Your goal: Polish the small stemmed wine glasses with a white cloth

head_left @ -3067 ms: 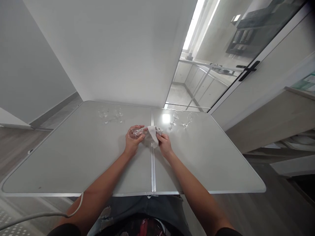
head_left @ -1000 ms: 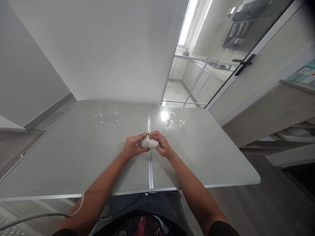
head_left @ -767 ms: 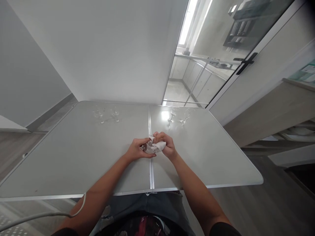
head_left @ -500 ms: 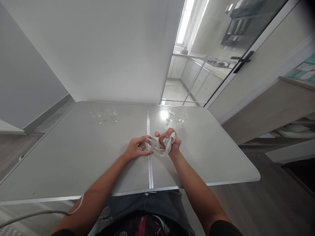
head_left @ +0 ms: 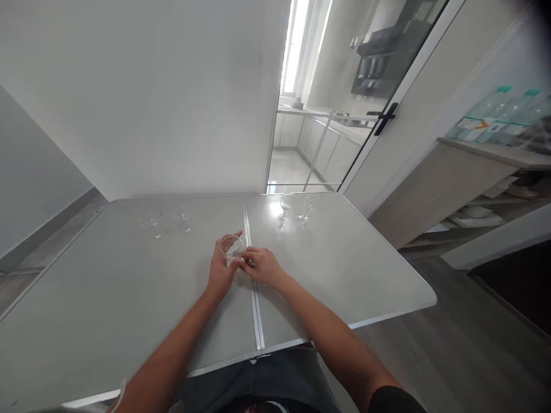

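Note:
A clear stemmed glass is held above the middle of the table, its round rim tilted up toward me. My left hand is wrapped around the bowl from the left. From the right, my right hand pinches the glass low down, around its stem or foot; the fingers partly cover that part. No white cloth can be made out now, though the right hand may hide some of it.
The pale table has a metal seam down its middle. At the back right stand two stemmed glasses, one left of the other. Two more clear glasses are at the back left. Plastic bottles stand on a shelf at right.
The white cloth that my right hand held in the glass is out of sight. The glass has turned rim up toward me, and my right hand has moved to its lower part. The view has shifted right.

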A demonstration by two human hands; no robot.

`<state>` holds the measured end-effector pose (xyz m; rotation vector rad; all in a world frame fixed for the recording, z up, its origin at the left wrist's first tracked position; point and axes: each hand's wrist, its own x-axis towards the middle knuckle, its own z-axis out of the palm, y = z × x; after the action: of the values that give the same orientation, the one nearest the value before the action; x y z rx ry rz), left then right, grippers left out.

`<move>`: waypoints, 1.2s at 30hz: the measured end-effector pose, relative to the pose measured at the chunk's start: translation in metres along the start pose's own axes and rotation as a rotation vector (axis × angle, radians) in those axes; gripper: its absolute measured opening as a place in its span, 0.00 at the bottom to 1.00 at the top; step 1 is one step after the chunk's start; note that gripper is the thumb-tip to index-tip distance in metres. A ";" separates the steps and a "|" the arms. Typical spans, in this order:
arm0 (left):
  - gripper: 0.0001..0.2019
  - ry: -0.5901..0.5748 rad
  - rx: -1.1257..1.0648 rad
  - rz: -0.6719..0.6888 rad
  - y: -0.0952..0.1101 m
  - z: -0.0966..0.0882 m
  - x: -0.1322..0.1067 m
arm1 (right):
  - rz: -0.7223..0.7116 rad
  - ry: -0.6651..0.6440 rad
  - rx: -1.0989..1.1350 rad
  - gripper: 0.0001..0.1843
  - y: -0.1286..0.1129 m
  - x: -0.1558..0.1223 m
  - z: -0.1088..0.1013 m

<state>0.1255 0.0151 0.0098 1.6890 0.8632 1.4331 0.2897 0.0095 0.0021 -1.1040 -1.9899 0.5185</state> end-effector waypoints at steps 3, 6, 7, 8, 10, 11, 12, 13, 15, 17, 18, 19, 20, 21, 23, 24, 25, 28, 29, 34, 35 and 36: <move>0.38 -0.060 -0.049 -0.012 -0.003 0.007 -0.002 | -0.007 0.000 -0.073 0.10 0.007 -0.001 0.003; 0.37 -0.126 -0.062 0.006 -0.006 0.010 -0.003 | -0.033 -0.013 -0.154 0.09 0.014 -0.002 0.003; 0.37 -0.136 -0.049 0.026 -0.007 0.011 -0.003 | -0.034 -0.007 -0.178 0.08 0.016 -0.002 0.002; 0.39 -0.134 -0.026 0.049 -0.007 0.010 -0.003 | -0.032 0.004 -0.200 0.07 0.018 -0.001 0.000; 0.42 -0.104 0.052 0.087 -0.009 0.008 -0.003 | -0.010 0.048 -0.211 0.04 0.020 0.000 -0.008; 0.41 -0.084 0.100 0.092 -0.011 0.007 -0.004 | 0.019 0.107 -0.184 0.03 0.021 0.001 -0.015; 0.37 -0.066 0.152 0.086 -0.012 0.005 -0.004 | 0.058 0.195 -0.142 0.03 0.021 0.002 -0.023; 0.32 -0.056 0.207 0.071 -0.014 0.003 -0.004 | 0.104 0.299 -0.097 0.05 0.022 0.003 -0.033; 0.23 -0.065 0.313 0.027 -0.018 0.000 -0.004 | 0.200 0.522 -0.030 0.11 0.024 0.004 -0.058; 0.21 -0.105 0.383 -0.001 -0.021 -0.002 -0.004 | 0.304 0.736 -0.026 0.19 0.030 0.001 -0.090; 0.21 -0.131 0.403 -0.008 -0.022 -0.002 -0.005 | 0.367 0.846 -0.032 0.22 0.035 -0.003 -0.108; 0.21 -0.157 0.413 -0.009 -0.022 -0.003 -0.005 | 0.432 0.931 -0.042 0.23 0.041 -0.008 -0.127; 0.21 -0.180 0.419 -0.008 -0.023 -0.002 -0.006 | 0.487 0.964 -0.067 0.24 0.048 -0.013 -0.146; 0.21 -0.201 0.424 -0.005 -0.023 -0.002 -0.006 | 0.528 0.953 -0.109 0.23 0.058 -0.019 -0.165; 0.20 -0.224 0.436 -0.005 -0.023 0.000 -0.006 | 0.628 0.818 -0.220 0.18 0.079 -0.030 -0.198; 0.19 -0.227 0.446 -0.012 -0.023 0.002 -0.006 | 0.678 0.749 -0.278 0.16 0.091 -0.033 -0.212; 0.19 -0.226 0.461 -0.024 -0.024 0.003 -0.005 | 0.726 0.693 -0.322 0.15 0.103 -0.034 -0.223; 0.18 -0.223 0.527 -0.062 -0.025 0.006 -0.004 | 0.807 0.603 -0.358 0.11 0.137 -0.029 -0.240; 0.18 -0.223 0.543 -0.069 -0.026 0.007 -0.004 | 0.827 0.584 -0.357 0.11 0.147 -0.025 -0.242; 0.18 -0.221 0.541 -0.086 -0.028 0.006 -0.004 | 0.931 0.508 -0.374 0.10 0.184 -0.010 -0.242; 0.18 -0.217 0.538 -0.084 -0.029 0.006 -0.004 | 0.944 0.499 -0.378 0.10 0.188 -0.009 -0.242; 0.18 -0.214 0.534 -0.080 -0.029 0.006 -0.004 | 0.953 0.492 -0.382 0.10 0.192 -0.008 -0.243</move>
<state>0.1295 0.0250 -0.0180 2.1210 1.2492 0.9932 0.5852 0.1013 0.0188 -2.1806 -1.0649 0.2763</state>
